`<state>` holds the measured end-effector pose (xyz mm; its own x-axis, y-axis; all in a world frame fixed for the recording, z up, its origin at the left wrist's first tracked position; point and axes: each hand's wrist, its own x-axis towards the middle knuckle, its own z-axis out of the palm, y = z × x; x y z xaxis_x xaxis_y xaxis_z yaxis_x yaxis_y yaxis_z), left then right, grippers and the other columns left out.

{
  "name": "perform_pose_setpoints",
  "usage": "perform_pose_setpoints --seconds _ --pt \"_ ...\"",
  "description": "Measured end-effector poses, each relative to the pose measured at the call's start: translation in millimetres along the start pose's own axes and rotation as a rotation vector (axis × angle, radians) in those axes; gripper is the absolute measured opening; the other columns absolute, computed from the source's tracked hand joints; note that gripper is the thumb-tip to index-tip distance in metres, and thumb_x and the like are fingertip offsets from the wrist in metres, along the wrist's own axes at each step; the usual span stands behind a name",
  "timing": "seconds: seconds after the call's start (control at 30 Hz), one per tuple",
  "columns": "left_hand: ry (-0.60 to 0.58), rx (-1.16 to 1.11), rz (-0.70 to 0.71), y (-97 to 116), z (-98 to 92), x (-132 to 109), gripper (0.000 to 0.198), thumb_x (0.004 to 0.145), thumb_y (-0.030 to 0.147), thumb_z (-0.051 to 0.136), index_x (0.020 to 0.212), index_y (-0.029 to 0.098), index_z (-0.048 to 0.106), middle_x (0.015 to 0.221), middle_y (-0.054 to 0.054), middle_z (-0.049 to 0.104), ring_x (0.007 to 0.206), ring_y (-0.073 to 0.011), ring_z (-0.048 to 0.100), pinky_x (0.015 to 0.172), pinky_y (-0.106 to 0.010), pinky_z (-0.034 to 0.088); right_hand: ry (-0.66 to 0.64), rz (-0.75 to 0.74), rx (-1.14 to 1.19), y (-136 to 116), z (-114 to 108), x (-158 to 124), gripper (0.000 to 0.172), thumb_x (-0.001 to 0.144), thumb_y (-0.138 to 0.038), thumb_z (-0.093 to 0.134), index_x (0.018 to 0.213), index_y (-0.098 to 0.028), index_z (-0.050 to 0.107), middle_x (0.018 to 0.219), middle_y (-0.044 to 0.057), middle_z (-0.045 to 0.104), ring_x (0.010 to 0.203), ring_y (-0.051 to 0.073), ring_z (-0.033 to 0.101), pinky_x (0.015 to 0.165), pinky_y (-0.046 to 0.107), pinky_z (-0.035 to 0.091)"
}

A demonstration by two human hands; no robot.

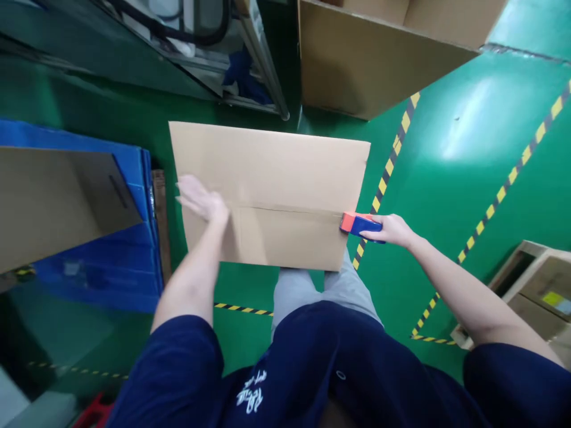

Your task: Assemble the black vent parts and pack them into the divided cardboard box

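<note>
In front of my legs is a cardboard box (267, 172), its top face towards me with a seam running across the middle. My left hand (200, 199) lies on the box's left side with its fingers stretched out, slightly blurred. A red and blue tape dispenser (363, 224) is gripped in my right hand (392, 230). Its red front end touches the box's right edge, where the seam ends. Clear tape along the seam is hard to make out.
A large open cardboard box (379, 65) stands beyond, at the upper right. To the left, a brown cardboard sheet (57, 202) lies over a blue bin (102, 273). A metal-framed cart (263, 53) is at the top. Yellow and black tape (504, 193) marks the green floor. Stacked boxes (539, 297) sit at the right.
</note>
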<state>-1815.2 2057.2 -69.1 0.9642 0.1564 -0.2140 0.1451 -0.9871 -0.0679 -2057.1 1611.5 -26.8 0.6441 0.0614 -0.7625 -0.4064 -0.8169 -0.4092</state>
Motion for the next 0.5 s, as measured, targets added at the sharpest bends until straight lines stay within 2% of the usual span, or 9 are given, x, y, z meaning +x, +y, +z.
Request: perform_pose_setpoints --seconds 0.03,0.1,0.13,0.2,0.27,0.33,0.5 --pt "-0.091 -0.032 0.095 39 4.1 -30 0.065 0.103 0.03 0.031 0.167 0.024 0.02 0.174 0.002 0.013 0.162 -0.025 0.002 0.133 -0.053 -0.003 0.01 -0.017 -0.015 0 2 2 0.063 0.083 -0.071 0.061 0.123 -0.024 0.076 0.073 0.004 0.074 0.069 0.022 0.069 0.061 0.028 0.043" --pt "-0.388 -0.085 0.49 116 18.4 -92 0.067 0.101 0.033 0.042 0.165 0.018 0.029 0.173 -0.005 0.016 0.162 -0.0298 0.003 0.132 -0.056 -0.006 0.012 -0.04 -0.047 -1 4 5 0.063 0.084 -0.071 0.059 0.123 -0.024 0.076 0.073 0.004 0.074 0.067 0.022 0.068 0.059 0.029 0.041" --pt "-0.451 -0.092 0.599 149 26.9 -119 0.063 0.1 0.038 0.045 0.162 0.027 0.038 0.171 0.0 0.023 0.162 -0.0254 0.008 0.133 -0.05 -0.001 0.003 -0.049 -0.061 -2 4 7 0.063 0.085 -0.072 0.058 0.123 -0.025 0.075 0.075 0.005 0.075 0.067 0.022 0.068 0.059 0.029 0.04" --pt "-0.466 -0.106 0.698 194 41.5 -157 0.062 0.103 0.041 0.038 0.164 0.027 0.034 0.171 -0.001 0.024 0.162 -0.0242 0.009 0.132 -0.052 -0.002 -0.017 -0.056 -0.081 -3 1 9 0.062 0.085 -0.073 0.057 0.12 -0.024 0.076 0.079 0.006 0.076 0.07 0.023 0.069 0.06 0.029 0.04" --pt "-0.443 -0.104 0.718 213 49.4 -172 0.063 0.105 0.043 0.031 0.166 0.025 0.028 0.172 -0.004 0.02 0.162 -0.0251 0.008 0.131 -0.055 -0.005 -0.026 -0.052 -0.093 4 -5 8 0.06 0.084 -0.073 0.059 0.112 -0.023 0.077 0.083 0.008 0.077 0.074 0.024 0.07 0.061 0.029 0.039" --pt "-0.449 -0.08 0.715 214 50.7 -171 0.065 0.105 0.044 0.03 0.166 0.022 0.026 0.173 -0.006 0.017 0.162 -0.0263 0.005 0.13 -0.056 -0.009 -0.023 -0.061 -0.083 26 -12 3 0.057 0.082 -0.071 0.063 0.108 -0.023 0.077 0.085 0.008 0.077 0.076 0.024 0.07 0.063 0.029 0.039" --pt "-0.451 0.007 0.687 206 42.6 -161 0.067 0.104 0.045 0.032 0.167 0.024 0.025 0.172 -0.005 0.018 0.162 -0.0258 0.004 0.13 -0.054 -0.012 -0.016 -0.003 -0.076 122 -16 -20 0.052 0.076 -0.07 0.07 0.1 -0.024 0.077 0.078 0.006 0.075 0.071 0.022 0.068 0.06 0.027 0.036"
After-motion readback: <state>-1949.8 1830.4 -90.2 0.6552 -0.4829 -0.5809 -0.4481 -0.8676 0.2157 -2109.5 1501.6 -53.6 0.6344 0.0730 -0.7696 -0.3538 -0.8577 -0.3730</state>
